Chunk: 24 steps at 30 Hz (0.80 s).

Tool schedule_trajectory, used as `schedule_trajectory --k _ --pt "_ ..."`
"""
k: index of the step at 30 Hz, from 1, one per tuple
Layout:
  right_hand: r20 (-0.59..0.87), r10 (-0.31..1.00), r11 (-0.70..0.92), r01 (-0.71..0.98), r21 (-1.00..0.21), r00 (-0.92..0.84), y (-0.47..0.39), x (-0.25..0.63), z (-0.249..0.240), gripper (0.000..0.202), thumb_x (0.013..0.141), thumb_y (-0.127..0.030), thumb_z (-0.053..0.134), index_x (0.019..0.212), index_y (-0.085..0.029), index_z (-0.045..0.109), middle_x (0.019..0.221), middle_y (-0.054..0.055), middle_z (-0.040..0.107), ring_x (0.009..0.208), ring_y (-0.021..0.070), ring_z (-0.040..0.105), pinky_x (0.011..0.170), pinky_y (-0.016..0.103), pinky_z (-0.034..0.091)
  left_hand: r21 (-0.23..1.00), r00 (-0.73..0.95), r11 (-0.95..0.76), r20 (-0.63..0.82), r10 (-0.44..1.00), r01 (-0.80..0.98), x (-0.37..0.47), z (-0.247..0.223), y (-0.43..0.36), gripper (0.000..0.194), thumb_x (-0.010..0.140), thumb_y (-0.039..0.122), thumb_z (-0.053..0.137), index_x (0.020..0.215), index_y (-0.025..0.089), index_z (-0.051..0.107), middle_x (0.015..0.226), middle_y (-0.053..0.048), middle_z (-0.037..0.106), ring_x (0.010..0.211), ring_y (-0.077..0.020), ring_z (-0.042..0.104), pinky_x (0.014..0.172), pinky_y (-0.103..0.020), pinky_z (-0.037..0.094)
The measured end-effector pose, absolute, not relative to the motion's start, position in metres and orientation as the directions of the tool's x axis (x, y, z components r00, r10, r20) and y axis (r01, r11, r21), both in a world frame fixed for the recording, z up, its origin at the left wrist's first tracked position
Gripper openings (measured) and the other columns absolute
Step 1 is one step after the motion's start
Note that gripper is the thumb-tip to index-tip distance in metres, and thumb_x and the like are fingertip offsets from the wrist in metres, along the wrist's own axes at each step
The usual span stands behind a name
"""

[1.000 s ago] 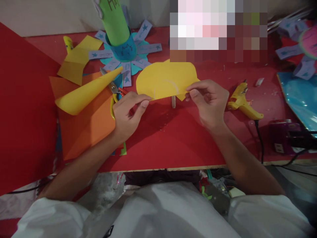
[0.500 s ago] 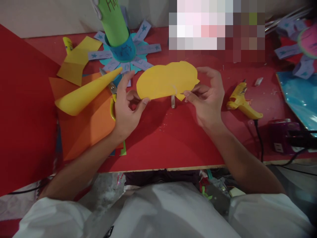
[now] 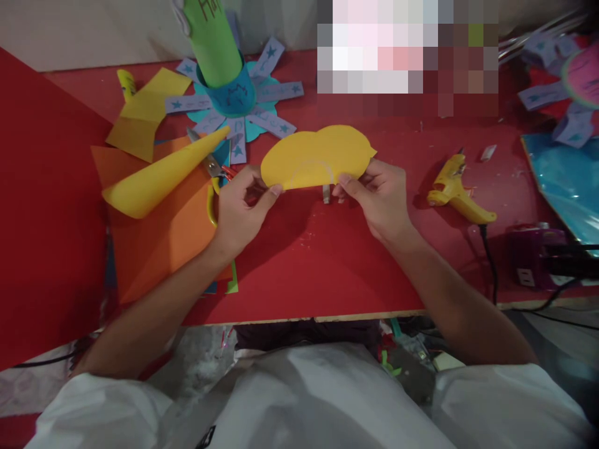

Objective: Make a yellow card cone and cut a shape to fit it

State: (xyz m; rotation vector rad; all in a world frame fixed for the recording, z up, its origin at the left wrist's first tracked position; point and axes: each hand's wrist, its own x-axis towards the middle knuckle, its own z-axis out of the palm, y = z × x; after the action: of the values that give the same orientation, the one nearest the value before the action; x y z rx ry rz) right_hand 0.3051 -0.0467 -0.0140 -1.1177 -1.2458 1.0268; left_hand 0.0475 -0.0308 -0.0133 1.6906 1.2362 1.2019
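Note:
A yellow paper cutout (image 3: 313,153) with rounded lobes is held up above the red table, a faint curved line showing near its lower edge. My left hand (image 3: 243,202) pinches its lower left corner between thumb and fingers. On the opposite side, my right hand (image 3: 381,196) grips the lower right edge, thumb on the near face. Behind the left hand lie scissors (image 3: 213,202) with yellow handles, partly covered by a rolled yellow paper cone (image 3: 163,176). A small whitish stick (image 3: 326,194) shows just below the cutout.
Orange paper sheets (image 3: 154,249) lie at left, folded yellow paper (image 3: 147,112) beyond. A green paper cylinder (image 3: 215,47) stands in a blue ring with purple strips. At right are a yellow glue gun (image 3: 461,193), its cord, a purple box (image 3: 536,255) and a blue wrapped sheet (image 3: 568,187).
My right hand has shifted left and closed its raised fingers behind the paper. My left fingers have also folded in. The cutout's upper edge has tipped lower, and its curved line shows more.

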Motion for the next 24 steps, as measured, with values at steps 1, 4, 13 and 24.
schedule_trajectory --k 1,4,13,24 --pt "0.166 0.983 0.165 0.024 -0.986 0.072 -0.047 0.305 -0.014 0.034 0.093 -0.053 0.087 0.086 -0.023 0.074 0.072 0.0 0.076 0.063 0.0161 0.073 0.06 0.031 0.065 0.919 0.107 -0.275 0.255 0.961 0.283 0.048 -0.013 -0.03 0.034 0.093 0.05 0.085 0.089 0.023 0.064 0.08 0.001 0.066 0.072 -0.0137 0.063 0.067 -0.028 0.05" --pt "0.154 0.985 0.153 0.018 -0.988 0.081 -0.046 0.305 -0.013 0.032 0.094 -0.051 0.087 0.085 -0.023 0.074 0.072 0.001 0.076 0.063 0.0161 0.073 0.059 0.03 0.064 0.932 0.103 -0.253 0.234 0.967 0.258 0.048 -0.011 -0.029 0.034 0.093 0.051 0.085 0.088 0.023 0.066 0.077 0.002 0.066 0.067 -0.013 0.06 0.063 -0.028 0.049" --pt "0.1 0.992 0.102 -0.015 -0.995 0.08 -0.044 0.306 -0.012 0.043 0.09 -0.064 0.087 0.086 -0.022 0.075 0.073 0.003 0.079 0.057 0.0162 0.071 0.052 0.03 0.064 0.922 0.096 -0.287 0.271 0.958 0.259 0.046 -0.013 -0.026 0.036 0.091 0.057 0.086 0.088 0.024 0.07 0.077 0.0 0.071 0.069 -0.0153 0.065 0.063 -0.03 0.054" --pt "0.139 0.989 0.14 -0.028 -0.99 0.048 -0.048 0.302 -0.01 0.045 0.087 -0.064 0.089 0.083 -0.021 0.077 0.072 0.002 0.078 0.059 0.0149 0.071 0.056 0.029 0.064 0.957 0.185 -0.25 0.222 0.957 0.145 0.045 -0.017 -0.016 0.064 0.079 0.062 0.093 0.125 0.026 0.068 0.125 -0.011 0.079 0.109 -0.0258 0.078 0.088 -0.037 0.068"
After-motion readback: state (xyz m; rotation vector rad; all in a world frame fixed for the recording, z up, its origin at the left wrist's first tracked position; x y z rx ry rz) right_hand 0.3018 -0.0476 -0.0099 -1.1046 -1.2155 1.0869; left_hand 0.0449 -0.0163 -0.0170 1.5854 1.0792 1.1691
